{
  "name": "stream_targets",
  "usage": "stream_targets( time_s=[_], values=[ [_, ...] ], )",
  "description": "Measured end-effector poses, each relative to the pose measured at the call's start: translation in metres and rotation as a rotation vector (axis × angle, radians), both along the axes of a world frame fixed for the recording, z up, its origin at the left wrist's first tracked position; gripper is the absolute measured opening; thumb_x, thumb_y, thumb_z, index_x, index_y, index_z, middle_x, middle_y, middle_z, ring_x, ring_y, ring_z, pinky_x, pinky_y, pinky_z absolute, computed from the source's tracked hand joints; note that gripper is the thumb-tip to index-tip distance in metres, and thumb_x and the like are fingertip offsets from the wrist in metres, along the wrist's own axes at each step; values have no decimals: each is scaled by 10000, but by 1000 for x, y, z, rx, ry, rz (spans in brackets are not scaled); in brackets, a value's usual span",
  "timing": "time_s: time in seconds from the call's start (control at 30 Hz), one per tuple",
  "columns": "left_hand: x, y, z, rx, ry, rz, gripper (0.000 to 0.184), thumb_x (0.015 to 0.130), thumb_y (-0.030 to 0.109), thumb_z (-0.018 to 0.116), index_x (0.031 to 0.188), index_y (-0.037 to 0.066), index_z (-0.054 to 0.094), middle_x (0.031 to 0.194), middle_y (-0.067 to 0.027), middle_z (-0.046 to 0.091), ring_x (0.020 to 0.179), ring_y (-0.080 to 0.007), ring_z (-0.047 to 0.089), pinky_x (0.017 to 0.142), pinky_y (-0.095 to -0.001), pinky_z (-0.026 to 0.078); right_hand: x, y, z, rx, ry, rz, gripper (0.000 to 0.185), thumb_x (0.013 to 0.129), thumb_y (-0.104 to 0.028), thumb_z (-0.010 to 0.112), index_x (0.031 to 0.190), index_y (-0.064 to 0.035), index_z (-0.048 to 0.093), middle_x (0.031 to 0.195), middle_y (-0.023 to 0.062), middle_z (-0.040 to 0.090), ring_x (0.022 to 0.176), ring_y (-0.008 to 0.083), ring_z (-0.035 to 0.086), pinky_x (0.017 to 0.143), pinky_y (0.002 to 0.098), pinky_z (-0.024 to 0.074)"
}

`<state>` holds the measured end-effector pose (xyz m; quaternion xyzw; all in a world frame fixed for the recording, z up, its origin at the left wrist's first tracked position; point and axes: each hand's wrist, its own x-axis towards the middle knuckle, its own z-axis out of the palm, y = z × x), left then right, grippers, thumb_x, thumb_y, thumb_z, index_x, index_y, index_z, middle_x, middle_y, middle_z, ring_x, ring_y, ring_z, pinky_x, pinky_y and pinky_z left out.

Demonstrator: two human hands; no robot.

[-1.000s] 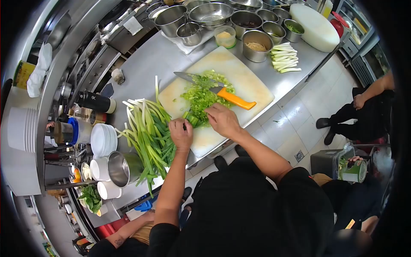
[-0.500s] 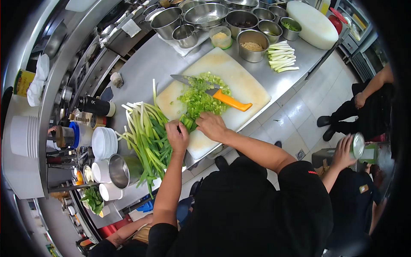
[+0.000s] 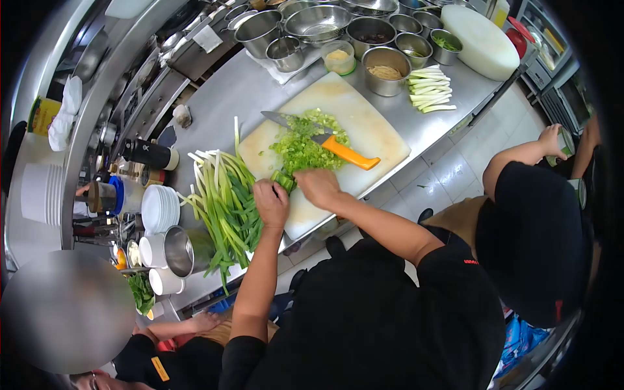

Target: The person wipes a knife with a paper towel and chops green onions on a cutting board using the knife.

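My left hand (image 3: 271, 203) is closed at the lower left edge of the white cutting board (image 3: 383, 130), its fingers curled on a short bunch of green onion stalks (image 3: 283, 180). Close beside it, my right hand (image 3: 317, 186) touches the lower edge of the chopped green onion (image 3: 300, 155); its fingertips are hidden and slightly blurred. A knife with an orange handle (image 3: 351, 153) lies across the chopped pile, its blade partly covered. Long whole green onions (image 3: 221, 201) lie left of my left hand, overlapping the board's edge.
Cut white stalks (image 3: 430, 89) lie behind the board, near a steel pot of pale strips (image 3: 385, 70). A round white block (image 3: 471, 42) stands at the far right. Stacked plates (image 3: 160, 209) and a steel container (image 3: 179, 251) are at left. Co-workers stand left and right (image 3: 536, 234).
My right hand has shifted slightly left, closer to my left hand. The co-worker at right has moved in nearer, and another person's head has come into view at lower left.
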<state>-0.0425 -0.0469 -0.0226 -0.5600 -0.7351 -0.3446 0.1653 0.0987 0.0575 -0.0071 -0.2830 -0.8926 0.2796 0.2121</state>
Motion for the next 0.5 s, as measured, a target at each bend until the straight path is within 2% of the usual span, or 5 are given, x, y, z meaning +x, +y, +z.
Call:
stream_targets(
  time_s=[0.07, 0.2, 0.33, 0.4, 0.5],
  values=[
    [0, -1, -2, 5, 11, 14, 65, 895, 0, 567, 935, -16, 519, 945, -212, 556, 906, -408, 529, 822, -482, 449, 18, 9, 26, -119, 97, -67, 93, 861, -93, 611, 884, -47, 688, 885, 177, 684, 870, 392, 669, 734, 497, 529],
    [-2, 0, -3, -10, -2, 21, 63, 897, 5, 556, 943, -13, 517, 958, -209, 561, 911, -406, 531, 826, -479, 446, 34, 29, 29, -196, 295, -76, 157, 858, -59, 621, 980, -56, 720, 874, 166, 665, 897, 383, 652, 788, 475, 520],
    [-7, 0, -5, -4, -13, 29, 64, 891, 11, 556, 941, -5, 520, 960, -206, 564, 919, -403, 537, 829, -479, 448, 45, 29, 25, -102, 362, 51, 108, 868, -83, 642, 945, -49, 710, 862, 152, 653, 899, 364, 630, 800, 458, 507],
    [-9, -2, -9, 11, 10, -17, 72, 881, 18, 562, 941, 2, 525, 960, -204, 566, 924, -401, 543, 835, -479, 452, 50, 20, 27, -213, 248, 97, 92, 871, -113, 677, 912, -34, 699, 862, 142, 646, 887, 340, 612, 785, 438, 491],
    [-8, -4, -12, 18, -16, 30, 135, 856, 64, 621, 961, 39, 541, 993, -189, 577, 922, -391, 562, 798, -487, 450, 56, 9, 15, -254, 329, -12, 125, 890, -138, 712, 862, -20, 679, 800, 134, 627, 783, 316, 608, 701, 420, 481]
  ],
)
